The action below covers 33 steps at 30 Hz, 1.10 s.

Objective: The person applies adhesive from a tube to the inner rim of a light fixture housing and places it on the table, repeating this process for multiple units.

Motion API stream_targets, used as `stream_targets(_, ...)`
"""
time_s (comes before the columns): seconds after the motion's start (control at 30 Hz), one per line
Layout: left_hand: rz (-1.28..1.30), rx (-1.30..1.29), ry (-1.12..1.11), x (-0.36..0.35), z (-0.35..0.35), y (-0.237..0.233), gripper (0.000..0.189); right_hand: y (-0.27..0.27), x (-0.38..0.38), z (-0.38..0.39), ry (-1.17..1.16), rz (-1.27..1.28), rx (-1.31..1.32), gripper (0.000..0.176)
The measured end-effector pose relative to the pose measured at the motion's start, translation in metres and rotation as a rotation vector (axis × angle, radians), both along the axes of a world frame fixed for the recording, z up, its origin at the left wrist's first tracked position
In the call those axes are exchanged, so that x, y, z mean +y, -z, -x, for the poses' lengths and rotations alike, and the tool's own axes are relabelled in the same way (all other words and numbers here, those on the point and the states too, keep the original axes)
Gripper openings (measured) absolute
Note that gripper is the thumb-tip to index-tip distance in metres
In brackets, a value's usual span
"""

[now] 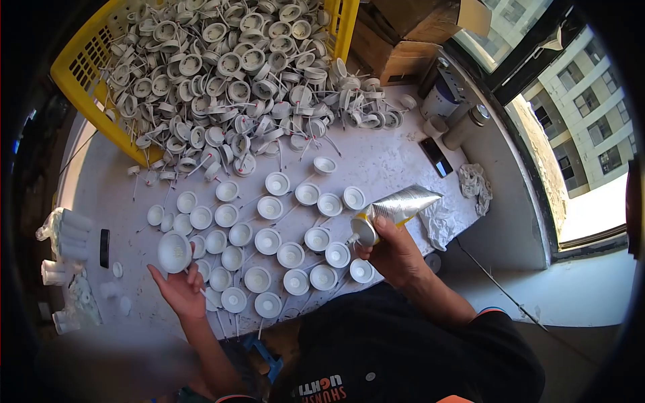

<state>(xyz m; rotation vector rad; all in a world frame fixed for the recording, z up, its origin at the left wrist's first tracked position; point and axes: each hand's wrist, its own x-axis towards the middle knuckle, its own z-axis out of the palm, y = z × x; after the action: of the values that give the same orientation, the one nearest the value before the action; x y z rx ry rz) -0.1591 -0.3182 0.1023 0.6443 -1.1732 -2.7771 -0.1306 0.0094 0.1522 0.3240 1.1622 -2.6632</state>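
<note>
White cup [175, 252] is above bench [396, 161], twd near L edge; my L hand [185, 295] fingers grip it face-up, prob. for access; R hand [398, 254] fingers grip foil tube [406, 203], nozzle [353, 238] aimed L.

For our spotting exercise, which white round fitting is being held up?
The white fitting in the left hand; the others lie spread on the table or heaped together.

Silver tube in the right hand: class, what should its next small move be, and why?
I'd likely bring the silver tube, nozzle first, toward the white cup. The right hand grips the tube with its nozzle pointing leftward, the left hand holds the cup up with its face in view, and the two are well apart.
</note>
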Motion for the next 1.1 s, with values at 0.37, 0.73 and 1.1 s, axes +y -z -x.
stream_targets(0.37, -0.587, -0.01, 0.602, 0.227, -0.049, -0.036, 0.058, -0.027, 0.099, -0.012, 0.068, -0.43, 0.232, 0.036)
stream_targets(0.73, -0.738, 0.075, 0.836, 0.295, -0.069, -0.061, 0.07, -0.067, 0.133, -0.009, -0.02, -1.052, 0.843, 0.017)
stream_targets(1.1, -0.795, 0.109, 0.872, 0.283, -0.075, -0.065, 0.072, -0.091, 0.121, -0.002, -0.28, -1.311, 1.051, 0.027)
